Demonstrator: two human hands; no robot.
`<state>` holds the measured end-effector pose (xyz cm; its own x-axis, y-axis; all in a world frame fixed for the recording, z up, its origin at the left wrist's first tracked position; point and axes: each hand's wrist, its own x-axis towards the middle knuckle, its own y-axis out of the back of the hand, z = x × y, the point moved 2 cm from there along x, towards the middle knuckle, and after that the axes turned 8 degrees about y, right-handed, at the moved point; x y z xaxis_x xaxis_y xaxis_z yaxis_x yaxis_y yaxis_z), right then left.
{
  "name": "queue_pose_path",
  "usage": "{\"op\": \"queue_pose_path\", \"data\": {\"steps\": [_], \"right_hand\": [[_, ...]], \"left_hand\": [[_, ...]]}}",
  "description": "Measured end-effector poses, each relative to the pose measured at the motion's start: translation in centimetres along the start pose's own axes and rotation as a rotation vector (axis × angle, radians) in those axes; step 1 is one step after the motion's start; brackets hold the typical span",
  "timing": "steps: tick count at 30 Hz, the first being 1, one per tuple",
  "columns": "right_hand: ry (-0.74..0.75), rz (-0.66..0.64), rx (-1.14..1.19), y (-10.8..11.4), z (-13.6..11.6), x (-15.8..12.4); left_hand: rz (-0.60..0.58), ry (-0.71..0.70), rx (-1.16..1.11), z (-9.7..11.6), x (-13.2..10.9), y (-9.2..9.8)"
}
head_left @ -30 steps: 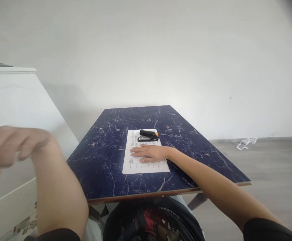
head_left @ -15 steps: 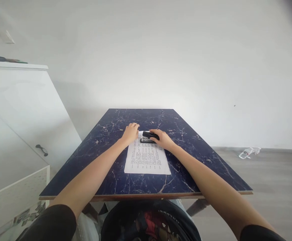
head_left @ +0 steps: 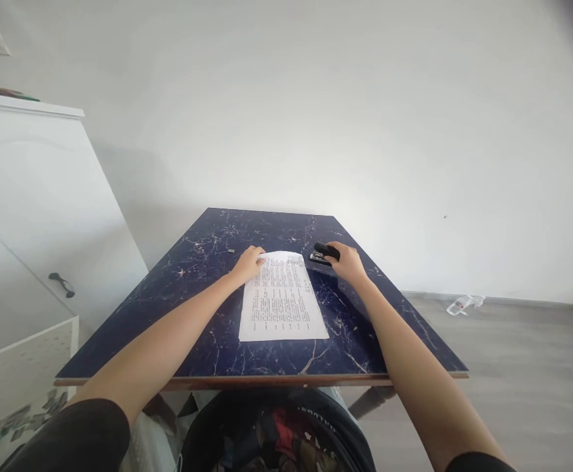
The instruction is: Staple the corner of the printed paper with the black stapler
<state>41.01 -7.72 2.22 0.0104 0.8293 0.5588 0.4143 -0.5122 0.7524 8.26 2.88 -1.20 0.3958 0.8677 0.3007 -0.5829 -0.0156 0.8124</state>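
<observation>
Printed paper (head_left: 281, 295), perhaps more than one sheet, lies on the dark blue marbled table (head_left: 168, 321), its far edge bowed up a little. At its far left corner, my left hand (head_left: 248, 264) has the edge pinched between thumb and fingers. A black stapler (head_left: 324, 252) is in my right hand (head_left: 349, 261), to the right of the paper's far corner and apart from it. My fingers wrap round the stapler's near end, and its jaw end points left. Whether its base touches the table I cannot tell.
A small pale piece (head_left: 231, 250) lies on the table left of the paper. To the left stands a white cabinet (head_left: 25, 196) with a dark handle. A white wall (head_left: 286, 118) rises behind the table. Clear plastic packaging (head_left: 465, 304) lies on the floor at right.
My right hand has moved the stapler off the paper, to the right and slightly away from me. My left hand now grips the paper's far left corner. The view has shifted slightly.
</observation>
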Motion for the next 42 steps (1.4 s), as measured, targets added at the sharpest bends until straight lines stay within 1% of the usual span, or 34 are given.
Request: {"op": "queue_pose_path", "data": {"steps": [2, 4, 6, 9, 13, 19, 23, 27, 29, 36, 42], "right_hand": [[-0.013, -0.051, -0.030, 0.3, 1.3, -0.1], [-0.015, -0.087, -0.022, 0.2, 1.9, -0.1], [0.002, -0.116, 0.007, -0.1, 1.9, -0.2], [0.043, -0.147, 0.069, -0.8, 1.4, -0.2], [0.088, -0.170, 0.126, -1.3, 0.5, -0.1], [0.103, -0.179, 0.161, -1.2, -0.2, -0.3], [0.132, -0.162, 0.240, -1.3, -1.2, -0.3], [0.120, -0.146, 0.242, -1.6, -2.2, -0.1], [0.122, -0.145, 0.232, -1.8, -2.3, 0.0], [0.201, -0.146, 0.192, -2.5, -2.1, 0.1], [0.204, -0.143, 0.198, -2.8, -2.4, 0.1]], "left_hand": [[0.014, -0.026, -0.126, -0.4, 0.1, 0.4], [0.029, -0.029, -0.233, -0.8, 0.2, 0.6], [0.031, -0.012, -0.322, -0.9, 0.2, 0.5], [-0.010, 0.004, -0.403, -0.7, 0.2, 0.2], [-0.046, 0.002, -0.381, -0.5, 0.2, -0.3], [-0.030, -0.018, -0.301, -0.5, 0.3, -0.5], [-0.018, -0.014, -0.296, -0.2, 0.1, -0.3], [-0.020, 0.002, -0.285, 0.1, -0.1, -0.2], [-0.018, 0.002, -0.279, 0.1, -0.1, -0.1], [-0.040, 0.004, -0.304, -0.3, 0.1, -0.5], [-0.028, 0.000, -0.291, -0.4, 0.2, -0.6]]}}
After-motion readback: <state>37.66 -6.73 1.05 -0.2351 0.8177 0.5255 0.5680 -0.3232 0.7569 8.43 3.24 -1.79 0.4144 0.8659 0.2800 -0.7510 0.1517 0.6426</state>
